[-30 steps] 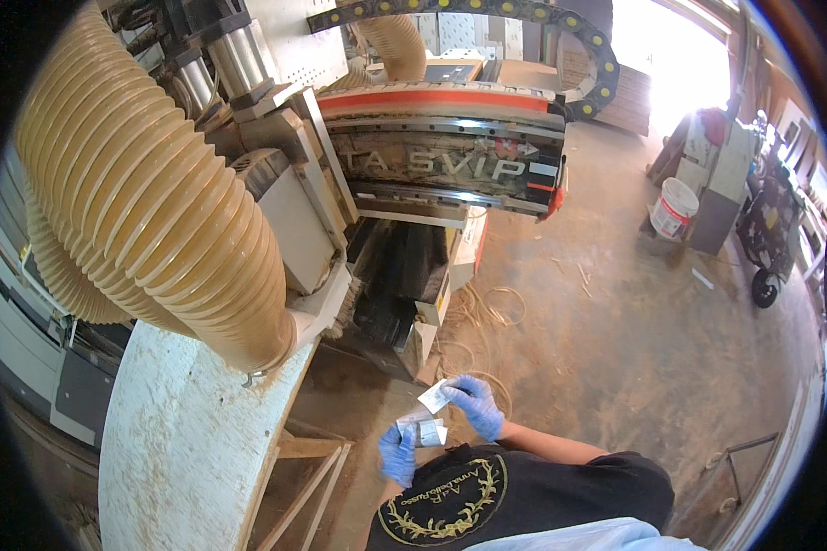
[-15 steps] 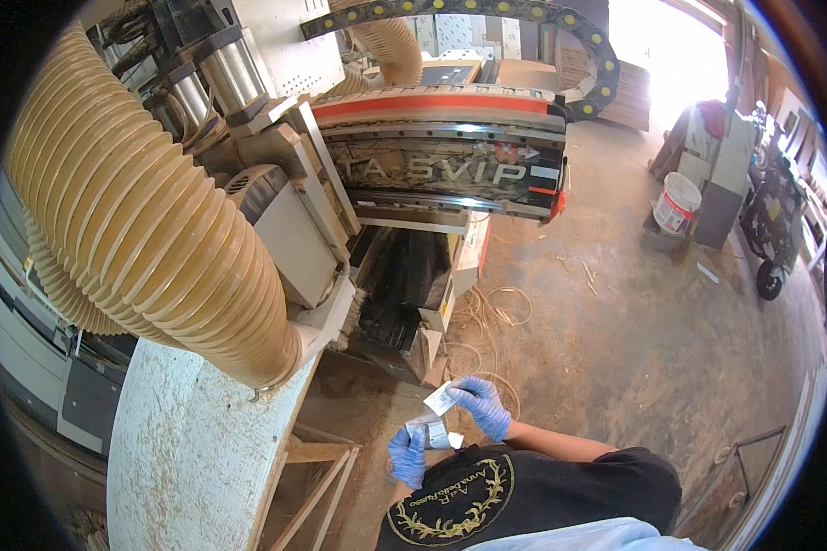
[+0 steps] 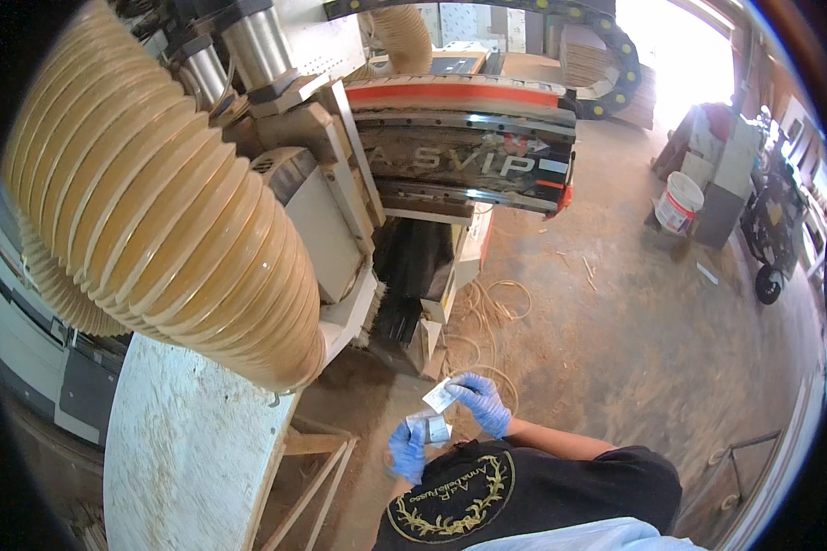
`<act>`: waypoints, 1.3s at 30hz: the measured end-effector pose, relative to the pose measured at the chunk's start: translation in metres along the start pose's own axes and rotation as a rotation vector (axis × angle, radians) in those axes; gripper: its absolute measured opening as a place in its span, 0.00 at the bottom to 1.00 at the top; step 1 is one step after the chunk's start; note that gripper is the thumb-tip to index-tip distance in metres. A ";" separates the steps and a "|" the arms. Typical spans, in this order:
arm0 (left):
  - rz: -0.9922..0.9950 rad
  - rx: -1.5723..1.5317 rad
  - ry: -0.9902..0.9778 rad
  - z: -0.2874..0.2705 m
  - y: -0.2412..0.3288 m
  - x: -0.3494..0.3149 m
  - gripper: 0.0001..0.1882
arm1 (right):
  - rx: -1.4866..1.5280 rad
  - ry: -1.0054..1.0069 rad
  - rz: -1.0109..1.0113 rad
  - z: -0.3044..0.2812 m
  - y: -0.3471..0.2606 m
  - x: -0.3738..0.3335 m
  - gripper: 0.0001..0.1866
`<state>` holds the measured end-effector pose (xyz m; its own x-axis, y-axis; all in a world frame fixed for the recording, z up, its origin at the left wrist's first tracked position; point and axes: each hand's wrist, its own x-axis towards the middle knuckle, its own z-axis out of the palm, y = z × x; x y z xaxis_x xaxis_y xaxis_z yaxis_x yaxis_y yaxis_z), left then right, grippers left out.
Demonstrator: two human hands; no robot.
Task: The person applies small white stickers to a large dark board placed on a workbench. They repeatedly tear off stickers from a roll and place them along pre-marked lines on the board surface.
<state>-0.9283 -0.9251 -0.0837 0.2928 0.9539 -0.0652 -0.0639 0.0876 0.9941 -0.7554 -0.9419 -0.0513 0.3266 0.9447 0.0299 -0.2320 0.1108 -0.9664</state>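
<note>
Both my hands wear blue gloves and are held close together in front of my black shirt. My right hand (image 3: 481, 404) pinches a small white slip of paper (image 3: 439, 396) by its edge. Just below and to the left, my left hand (image 3: 407, 452) is closed on a small folded paper packet (image 3: 436, 429), pale with a grey-blue part. The slip is held above the packet, and I cannot tell whether the two touch. What is printed on them is too small to make out.
A large ribbed tan hose (image 3: 175, 202) runs down to a machine head beside a dusty gantry beam (image 3: 459, 151). The white, dust-strewn tabletop (image 3: 188, 441) lies at left. A coiled cable (image 3: 501, 303) rests on the floor, and a white bucket (image 3: 679, 202) stands farther right.
The hose and machine head appear farther right, covering more of the beam. A white flap by the packet no longer sticks out to the right. My hands stay nearly in place.
</note>
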 end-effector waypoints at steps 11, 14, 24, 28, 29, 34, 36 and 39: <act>-0.042 -0.086 -0.100 -0.026 -0.036 0.004 0.14 | -0.111 0.058 -0.035 0.018 0.031 -0.008 0.06; -0.041 -0.167 -0.061 -0.031 -0.058 0.001 0.14 | -0.063 0.002 -0.027 0.015 0.051 -0.008 0.06; -0.057 -0.235 0.035 -0.077 -0.052 -0.007 0.14 | -0.055 -0.121 0.073 0.062 0.070 0.009 0.06; 0.000 -0.277 0.130 -0.109 -0.036 -0.002 0.13 | -0.036 -0.145 0.056 0.102 0.079 0.025 0.07; 0.033 -0.259 0.161 -0.119 -0.031 0.002 0.12 | -0.042 -0.173 0.040 0.111 0.083 0.031 0.07; 0.118 -0.205 0.229 -0.176 -0.014 0.032 0.12 | -0.064 -0.249 0.002 0.170 0.086 0.061 0.07; 0.181 -0.018 0.235 -0.201 0.009 0.040 0.13 | -0.079 -0.283 -0.008 0.195 0.082 0.070 0.07; 0.112 -0.156 0.310 -0.232 0.031 0.049 0.13 | -0.129 -0.280 -0.046 0.234 0.075 0.081 0.08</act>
<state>-1.1375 -0.8086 -0.0759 -0.0257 0.9997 -0.0032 -0.2313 -0.0028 0.9729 -0.9608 -0.7843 -0.0613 0.0648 0.9899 0.1260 -0.0989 0.1321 -0.9863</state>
